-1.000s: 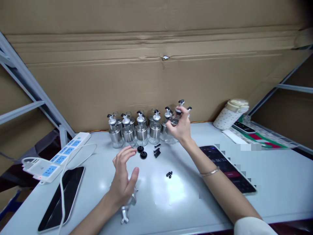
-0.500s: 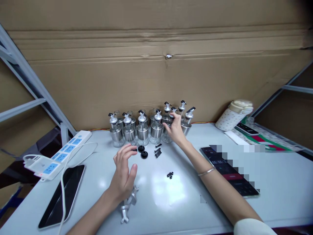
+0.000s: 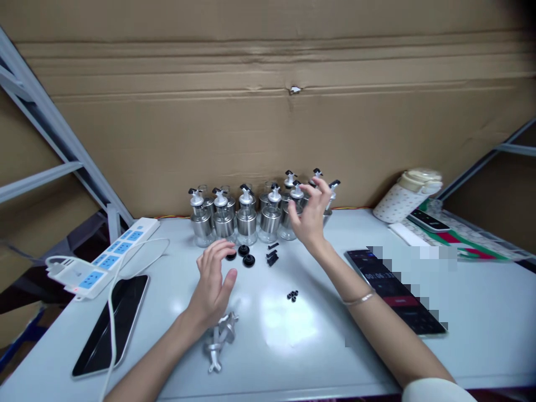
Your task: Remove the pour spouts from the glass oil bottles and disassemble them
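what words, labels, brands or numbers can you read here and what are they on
"00:" starts a row of digits on the dark-screened device at right; the other digits are too blurred to quote surely.
Red bar on that screen: lettering too small to read.
Small black device behind it: marks too small.
Bottles and power strip: no readable text.

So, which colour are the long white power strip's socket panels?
The socket panels are light blue; head view.

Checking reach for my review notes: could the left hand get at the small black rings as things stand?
Probably yes: the left hand looks open, the small black rings lie clustered off its thumb side, and no object shows on the tabletop between.
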{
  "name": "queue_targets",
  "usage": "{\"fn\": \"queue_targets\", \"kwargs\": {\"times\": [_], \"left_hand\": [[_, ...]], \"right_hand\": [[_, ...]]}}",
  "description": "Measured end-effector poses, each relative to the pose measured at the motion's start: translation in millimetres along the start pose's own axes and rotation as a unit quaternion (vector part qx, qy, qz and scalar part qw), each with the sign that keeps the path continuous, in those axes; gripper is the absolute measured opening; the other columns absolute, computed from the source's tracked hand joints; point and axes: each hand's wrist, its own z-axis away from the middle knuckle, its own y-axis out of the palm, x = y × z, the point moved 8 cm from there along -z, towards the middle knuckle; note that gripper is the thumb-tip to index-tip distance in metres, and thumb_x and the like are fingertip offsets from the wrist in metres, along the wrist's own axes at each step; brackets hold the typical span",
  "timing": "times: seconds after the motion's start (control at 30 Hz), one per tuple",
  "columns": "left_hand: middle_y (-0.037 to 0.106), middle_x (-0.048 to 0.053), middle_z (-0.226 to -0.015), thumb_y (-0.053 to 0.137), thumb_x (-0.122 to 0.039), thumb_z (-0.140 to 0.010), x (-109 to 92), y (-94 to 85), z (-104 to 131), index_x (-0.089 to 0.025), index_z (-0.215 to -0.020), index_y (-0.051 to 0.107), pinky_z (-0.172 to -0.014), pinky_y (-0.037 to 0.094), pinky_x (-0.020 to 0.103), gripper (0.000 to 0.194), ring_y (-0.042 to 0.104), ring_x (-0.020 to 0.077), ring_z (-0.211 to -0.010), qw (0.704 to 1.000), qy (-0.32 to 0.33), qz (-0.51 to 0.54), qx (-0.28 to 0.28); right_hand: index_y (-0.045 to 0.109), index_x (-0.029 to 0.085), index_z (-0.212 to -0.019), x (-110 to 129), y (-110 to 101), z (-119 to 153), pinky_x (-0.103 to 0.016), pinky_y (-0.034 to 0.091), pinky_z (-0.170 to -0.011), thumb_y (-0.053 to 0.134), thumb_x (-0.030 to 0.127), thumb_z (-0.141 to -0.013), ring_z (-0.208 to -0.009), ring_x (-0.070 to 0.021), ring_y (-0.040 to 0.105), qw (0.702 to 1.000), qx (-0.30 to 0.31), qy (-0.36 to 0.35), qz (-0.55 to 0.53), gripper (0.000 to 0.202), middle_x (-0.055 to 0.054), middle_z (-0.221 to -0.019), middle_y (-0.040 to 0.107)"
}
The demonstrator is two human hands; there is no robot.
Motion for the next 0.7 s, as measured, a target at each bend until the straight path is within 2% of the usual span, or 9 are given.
{"fn": "queue_targets", "kwargs": {"times": [0.07, 0.13, 0.2, 0.27, 0.37, 0.43, 0.5, 0.57, 0.7], "left_hand": [[0.054, 0.010, -0.121, 0.030, -0.033, -0.095, 5, 0.8, -3, -0.022, -0.113, 0.043, -0.102, 0.030, 0.042, 0.024, 0.041, 0.0231, -0.124, 1.000, -0.004, 0.006, 0.006], [0.055, 0.010, -0.117, 0.031, -0.032, -0.095, 11, 2.7, -6, -0.020, -0.111, 0.044, -0.100, 0.033, 0.041, 0.023, 0.045, 0.0225, -0.119, 1.000, -0.011, 0.011, 0.026], [0.058, 0.009, -0.105, 0.032, -0.031, -0.095, 18, 8.9, -9, -0.019, -0.102, 0.048, -0.093, 0.039, 0.037, 0.021, 0.052, 0.0213, -0.105, 0.996, -0.023, 0.007, 0.081], [0.058, 0.006, -0.091, 0.031, -0.028, -0.095, 26, 18.8, -9, -0.019, -0.090, 0.050, -0.083, 0.044, 0.034, 0.022, 0.054, 0.0196, -0.090, 0.985, -0.032, -0.010, 0.167], [0.057, 0.005, -0.086, 0.031, -0.025, -0.094, 33, 26.7, -7, -0.019, -0.085, 0.050, -0.078, 0.045, 0.032, 0.023, 0.054, 0.0187, -0.082, 0.968, -0.032, -0.045, 0.246], [0.057, 0.005, -0.085, 0.031, -0.023, -0.094, 36, 29.0, -4, -0.019, -0.085, 0.051, -0.077, 0.046, 0.032, 0.022, 0.054, 0.0183, -0.080, 0.960, -0.038, -0.065, 0.268], [0.057, 0.005, -0.084, 0.030, -0.023, -0.094, 34, 31.5, 0, -0.019, -0.085, 0.050, -0.077, 0.046, 0.032, 0.023, 0.055, 0.0185, -0.080, 0.951, -0.044, -0.083, 0.293], [0.057, 0.006, -0.085, 0.027, -0.023, -0.095, 30, 32.9, 4, -0.018, -0.086, 0.050, -0.078, 0.046, 0.033, 0.026, 0.055, 0.0191, -0.080, 0.942, -0.045, -0.097, 0.320], [0.056, 0.008, -0.089, 0.020, -0.028, -0.097, 31, 29.8, 12, -0.017, -0.091, 0.048, -0.076, 0.046, 0.036, 0.031, 0.055, 0.0209, -0.080, 0.918, -0.081, -0.135, 0.364]], "right_hand": [[0.041, 0.025, -0.114, 26, -17, -3, -0.052, 0.036, -0.101, 0.051, 0.017, -0.081, -0.121, -0.0277, 0.039, 0.999, -0.023, -0.024, -0.032, 0.035, -0.011, -0.123, 0.037], [0.043, 0.025, -0.111, 53, -24, 3, -0.047, 0.042, -0.094, 0.050, 0.014, -0.081, -0.110, -0.0248, 0.047, 0.995, 0.009, -0.055, -0.080, 0.032, -0.009, -0.112, 0.044], [0.046, 0.024, -0.107, 81, -18, 22, -0.041, 0.047, -0.087, 0.049, 0.012, -0.083, -0.101, -0.0225, 0.051, 0.980, 0.114, -0.097, -0.135, 0.027, -0.008, -0.104, 0.049], [0.049, 0.022, -0.105, 100, -6, 50, -0.039, 0.047, -0.082, 0.049, 0.015, -0.085, -0.098, -0.0223, 0.051, 0.954, 0.234, -0.099, -0.156, 0.021, -0.010, -0.104, 0.051], [0.055, 0.019, -0.101, 128, 12, 99, -0.038, 0.045, -0.081, 0.052, 0.030, -0.087, -0.095, -0.0229, 0.051, 0.878, 0.421, -0.139, -0.182, 0.018, -0.011, -0.104, 0.056], [0.058, 0.017, -0.101, 141, 18, 122, -0.039, 0.043, -0.081, 0.056, 0.046, -0.084, -0.094, -0.0237, 0.051, 0.830, 0.500, -0.153, -0.193, 0.034, -0.011, -0.101, 0.058], [0.058, 0.016, -0.107, 150, 22, 134, -0.040, 0.041, -0.082, 0.057, 0.060, -0.078, -0.095, -0.0250, 0.051, 0.805, 0.539, -0.148, -0.200, 0.053, -0.010, -0.101, 0.059], [0.055, 0.018, -0.116, 157, 22, 139, -0.039, 0.040, -0.083, 0.055, 0.066, -0.076, -0.099, -0.0259, 0.050, 0.792, 0.556, -0.145, -0.209, 0.063, -0.011, -0.108, 0.058], [0.051, 0.026, -0.124, 169, 20, 149, -0.037, 0.040, -0.085, 0.049, 0.061, -0.083, -0.106, -0.0255, 0.048, 0.766, 0.577, -0.184, -0.217, 0.054, -0.011, -0.122, 0.052]]}}
